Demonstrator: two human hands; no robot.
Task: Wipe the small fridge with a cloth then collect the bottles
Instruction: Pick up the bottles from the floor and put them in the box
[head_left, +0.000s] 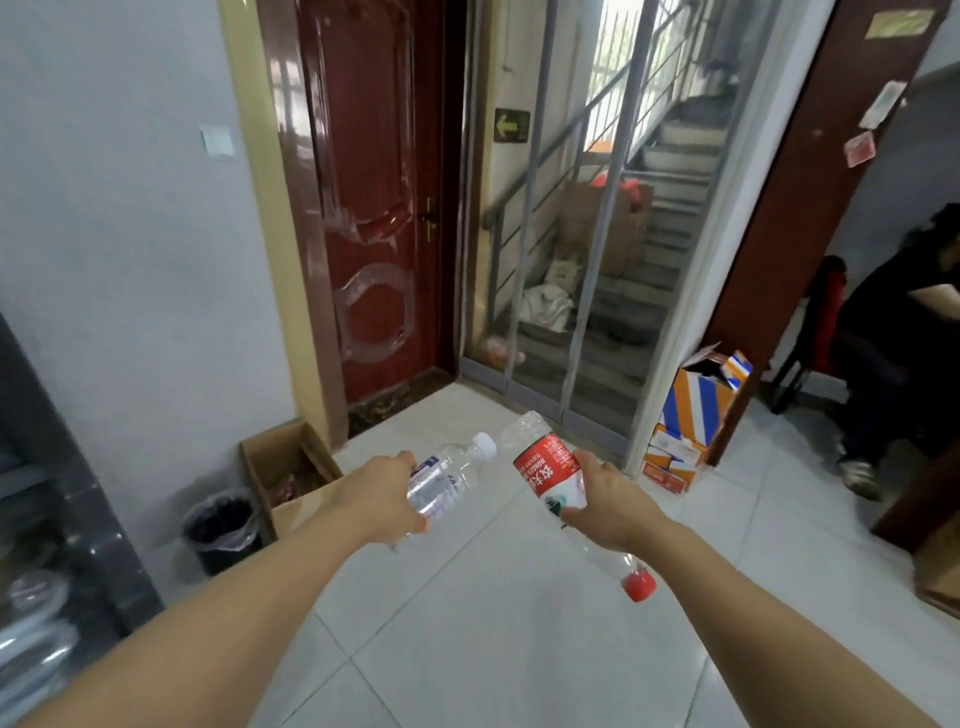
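Note:
My left hand (382, 493) grips a clear plastic bottle with a white cap and a blue-white label (452, 475); its cap points up and to the right. My right hand (605, 499) grips a second clear bottle with a red label (545, 465), held tilted with its red cap (640, 585) pointing down toward me. Both bottles are held out in front of me above the white tiled floor, their upper ends close together. No fridge or cloth can be made out.
An open cardboard box (285, 467) and a black bin with a liner (221, 532) stand by the left wall. A red door (374, 208) and a glass partition lie ahead. Stacked boxes (691, 415) sit at right, a seated person (893, 353) beyond. Dark furniture (47, 493) fills the left edge.

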